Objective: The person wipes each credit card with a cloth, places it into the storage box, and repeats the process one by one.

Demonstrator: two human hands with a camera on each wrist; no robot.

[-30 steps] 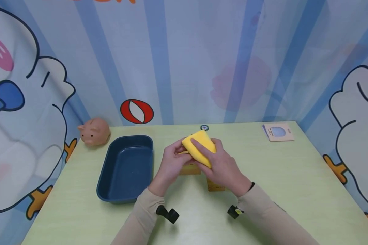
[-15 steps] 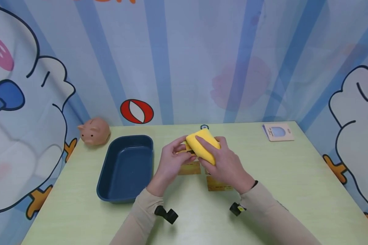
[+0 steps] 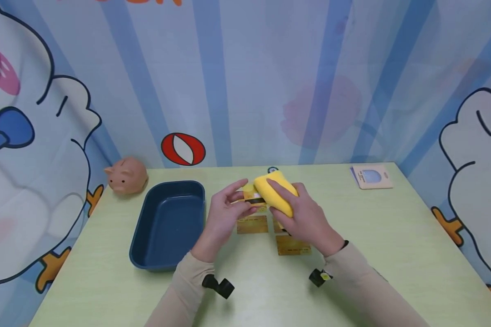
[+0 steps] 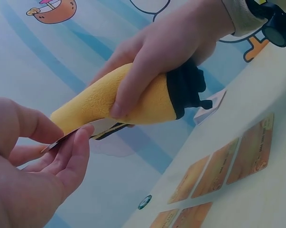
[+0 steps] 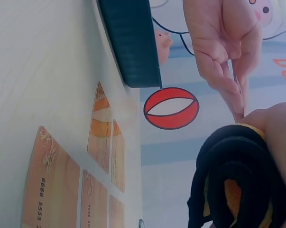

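My left hand (image 3: pixel 221 213) pinches a gold bank card (image 3: pixel 254 200) by one end, its black magnetic stripe towards the head camera. My right hand (image 3: pixel 308 222) grips a folded yellow cloth (image 3: pixel 275 193). The cloth lies against the card's far end and hides it. In the left wrist view, the cloth (image 4: pixel 93 102) wraps over the card's edge, and dark edging (image 4: pixel 183 92) shows at its rolled end. Beneath the hands, several gold cards lie on the table, among them a card (image 3: pixel 252 225) and a nearer card (image 3: pixel 293 245); the right hand partly covers others.
A dark blue tray (image 3: pixel 167 227) stands left of the hands. Behind it sits a pink piggy bank (image 3: pixel 127 176). A small round chip (image 3: pixel 273 170) lies at the table's back edge, and a pale booklet (image 3: pixel 372 176) at the back right. A printed curtain (image 3: pixel 262 81) hangs behind.
The right hand has drawn the cloth rightwards along the card, so more of the card and its stripe shows. The left hand has shifted slightly left.
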